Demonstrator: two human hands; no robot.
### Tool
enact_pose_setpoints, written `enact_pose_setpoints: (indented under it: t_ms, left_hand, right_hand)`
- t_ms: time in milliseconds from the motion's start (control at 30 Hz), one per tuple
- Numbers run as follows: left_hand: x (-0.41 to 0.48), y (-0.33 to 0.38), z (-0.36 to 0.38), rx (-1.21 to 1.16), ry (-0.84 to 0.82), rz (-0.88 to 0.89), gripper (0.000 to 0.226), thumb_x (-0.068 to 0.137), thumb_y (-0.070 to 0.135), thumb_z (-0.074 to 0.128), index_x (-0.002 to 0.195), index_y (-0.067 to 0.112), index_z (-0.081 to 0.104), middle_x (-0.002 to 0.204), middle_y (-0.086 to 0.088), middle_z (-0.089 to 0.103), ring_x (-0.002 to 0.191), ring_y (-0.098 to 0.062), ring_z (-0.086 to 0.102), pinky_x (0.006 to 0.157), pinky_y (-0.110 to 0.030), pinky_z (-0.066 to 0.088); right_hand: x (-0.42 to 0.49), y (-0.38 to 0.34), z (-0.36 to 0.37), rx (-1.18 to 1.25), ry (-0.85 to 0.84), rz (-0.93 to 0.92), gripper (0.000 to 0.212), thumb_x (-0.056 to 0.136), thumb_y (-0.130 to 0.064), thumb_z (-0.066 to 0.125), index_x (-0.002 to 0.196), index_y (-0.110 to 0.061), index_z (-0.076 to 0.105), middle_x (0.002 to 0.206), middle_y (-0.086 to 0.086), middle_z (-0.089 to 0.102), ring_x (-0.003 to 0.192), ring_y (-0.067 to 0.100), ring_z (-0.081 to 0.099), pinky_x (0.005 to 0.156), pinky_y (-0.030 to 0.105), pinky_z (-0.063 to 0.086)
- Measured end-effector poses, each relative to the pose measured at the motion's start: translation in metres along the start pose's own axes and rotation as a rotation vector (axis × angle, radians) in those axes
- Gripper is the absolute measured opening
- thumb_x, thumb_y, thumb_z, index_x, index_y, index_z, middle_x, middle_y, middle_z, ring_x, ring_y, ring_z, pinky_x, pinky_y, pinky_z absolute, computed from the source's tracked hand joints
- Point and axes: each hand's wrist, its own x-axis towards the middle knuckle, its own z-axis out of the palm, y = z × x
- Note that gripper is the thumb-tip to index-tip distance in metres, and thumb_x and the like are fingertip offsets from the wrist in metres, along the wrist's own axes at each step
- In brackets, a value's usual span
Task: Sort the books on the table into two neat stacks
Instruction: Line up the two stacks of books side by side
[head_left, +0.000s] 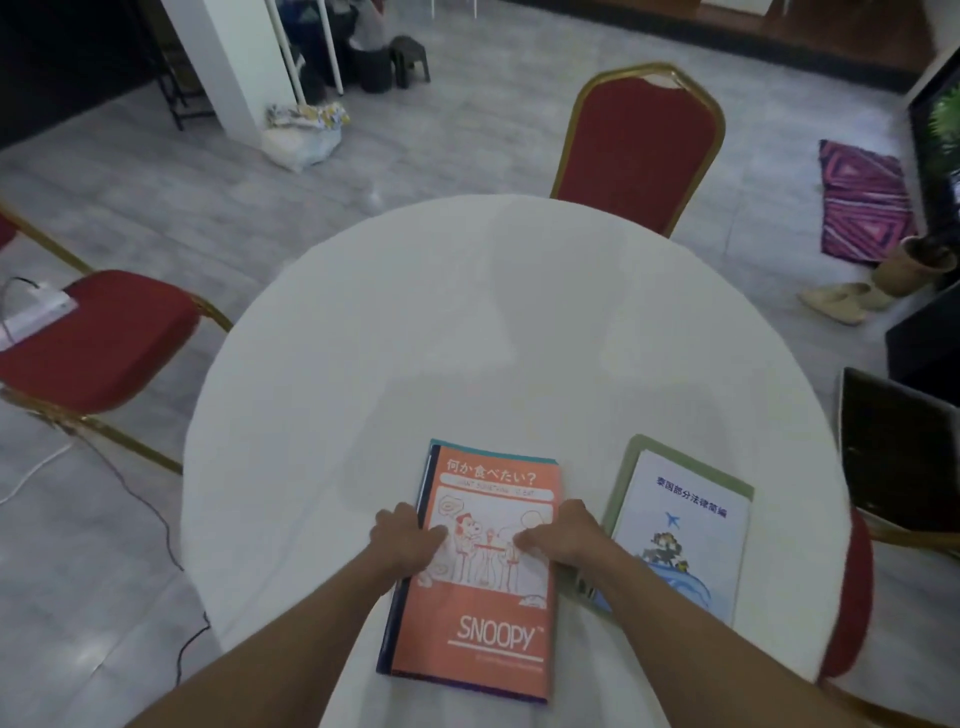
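Two stacks of books lie at the near edge of the round white table. The left stack is topped by an orange Snoopy notebook, with teal and dark blue covers showing beneath its edges. My left hand clasps the stack's left edge, thumb on the cover. My right hand clasps its right edge, fingers on the cover. To the right lies a second stack: a white booklet with a blue plane picture on top of a pale green book.
Red chairs with gold frames stand at the far side and the left; another shows at the right edge. A dark laptop rests on a seat to the right. Cables run over the floor on the left.
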Motion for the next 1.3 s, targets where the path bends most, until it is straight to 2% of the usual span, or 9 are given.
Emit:
enact_pose_setpoints:
  t_ms: [133, 233, 400, 600, 700, 867, 967, 1133, 1300]
  left_hand:
    - [-0.004, 0.005, -0.002, -0.102, -0.034, 0.004, 0.055, 0.078, 0.047, 0.060, 0.118, 0.014, 0.044, 0.127, -0.012, 0.053, 0.098, -0.029, 0.067, 0.073, -0.041, 0.063]
    - [0.001, 0.017, -0.007, -0.159, -0.001, 0.053, 0.039, 0.088, 0.036, 0.058, 0.115, 0.011, 0.045, 0.125, -0.013, 0.053, 0.095, -0.029, 0.068, 0.067, -0.042, 0.064]
    - [0.016, 0.052, -0.019, -0.230, 0.035, 0.143, 0.033, 0.092, 0.028, 0.056, 0.118, 0.012, 0.045, 0.125, -0.013, 0.056, 0.095, -0.030, 0.069, 0.061, -0.044, 0.064]
    - [0.058, 0.111, -0.035, -0.219, 0.065, 0.252, 0.034, 0.092, 0.028, 0.057, 0.123, 0.018, 0.047, 0.134, -0.014, 0.050, 0.102, -0.032, 0.067, 0.065, -0.042, 0.064]
    - [0.083, 0.143, -0.043, -0.163, 0.120, 0.287, 0.030, 0.091, 0.028, 0.057, 0.117, 0.014, 0.050, 0.131, -0.017, 0.050, 0.101, -0.032, 0.066, 0.069, -0.043, 0.064]
    - [0.118, 0.196, -0.050, -0.050, 0.187, 0.332, 0.032, 0.094, 0.025, 0.056, 0.119, 0.008, 0.049, 0.130, -0.020, 0.048, 0.109, -0.036, 0.061, 0.086, -0.050, 0.059]
    - [0.132, 0.220, -0.052, -0.005, 0.217, 0.321, 0.033, 0.096, 0.023, 0.055, 0.122, 0.004, 0.048, 0.132, -0.021, 0.042, 0.115, -0.038, 0.056, 0.093, -0.050, 0.054]
    - [0.143, 0.232, -0.041, 0.138, 0.248, 0.276, 0.038, 0.099, 0.028, 0.050, 0.129, 0.007, 0.042, 0.136, -0.019, 0.039, 0.123, -0.033, 0.048, 0.098, -0.042, 0.048]
    - [0.142, 0.224, -0.038, 0.260, 0.336, 0.347, 0.045, 0.099, 0.032, 0.046, 0.135, 0.007, 0.035, 0.139, -0.017, 0.036, 0.126, -0.029, 0.040, 0.101, -0.039, 0.042]
  right_hand:
    - [0.000, -0.004, 0.003, 0.027, 0.034, 0.028, 0.066, 0.083, -0.022, 0.078, 0.125, -0.006, 0.030, 0.124, 0.010, 0.060, 0.102, 0.024, 0.064, 0.068, 0.030, 0.058]
    - [0.001, -0.012, -0.001, 0.089, -0.003, -0.007, 0.064, 0.091, -0.019, 0.067, 0.129, -0.007, 0.017, 0.126, 0.012, 0.060, 0.109, 0.028, 0.067, 0.086, 0.042, 0.061]
    - [0.015, -0.023, -0.016, 0.228, 0.028, -0.087, 0.043, 0.098, -0.016, 0.058, 0.124, -0.013, 0.024, 0.119, 0.004, 0.058, 0.107, 0.027, 0.066, 0.091, 0.045, 0.059]
    - [0.039, -0.050, -0.039, 0.370, 0.136, -0.236, 0.043, 0.102, -0.013, 0.043, 0.142, -0.024, 0.032, 0.133, -0.003, 0.057, 0.116, 0.020, 0.059, 0.094, 0.035, 0.053]
    - [0.054, -0.071, -0.057, 0.389, 0.230, -0.284, 0.042, 0.101, -0.012, 0.042, 0.142, -0.023, 0.037, 0.131, -0.002, 0.057, 0.120, 0.021, 0.058, 0.099, 0.038, 0.051]
    - [0.095, -0.101, -0.080, 0.331, 0.343, -0.268, 0.034, 0.097, -0.015, 0.043, 0.129, -0.025, 0.045, 0.123, -0.001, 0.062, 0.110, 0.021, 0.065, 0.093, 0.043, 0.058]
    - [0.126, -0.110, -0.091, 0.286, 0.389, -0.250, 0.041, 0.091, -0.026, 0.043, 0.132, -0.028, 0.043, 0.131, 0.003, 0.055, 0.113, 0.024, 0.062, 0.096, 0.047, 0.057]
    - [0.145, -0.118, -0.096, 0.180, 0.442, -0.142, 0.044, 0.100, -0.026, 0.053, 0.140, -0.012, 0.041, 0.138, 0.011, 0.036, 0.127, 0.028, 0.048, 0.106, 0.044, 0.048]
    - [0.153, -0.108, -0.086, -0.047, 0.530, -0.127, 0.060, 0.099, -0.044, 0.050, 0.148, -0.016, 0.029, 0.151, 0.009, 0.030, 0.139, 0.028, 0.031, 0.114, 0.045, 0.031]
